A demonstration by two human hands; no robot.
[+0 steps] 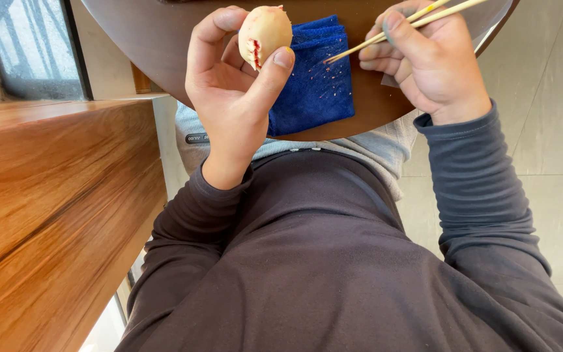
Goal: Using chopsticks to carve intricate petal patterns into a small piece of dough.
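Between the left hand's fingers (213, 39) and the right hand's fingers (386, 49) lies an open gap, floored by a folded blue cloth (314, 78) on the round wooden table (158, 32). A pair of chopsticks (392, 32) slants into that gap from the right fingers. Left of the left fingers, a wooden ledge (53, 195) closes off the side. Right of the right fingers, tiled floor (548, 98) lies open.

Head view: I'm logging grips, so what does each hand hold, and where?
Left hand pinches a pale round object by its sides; right hand grips two thin sticks along their shafts.
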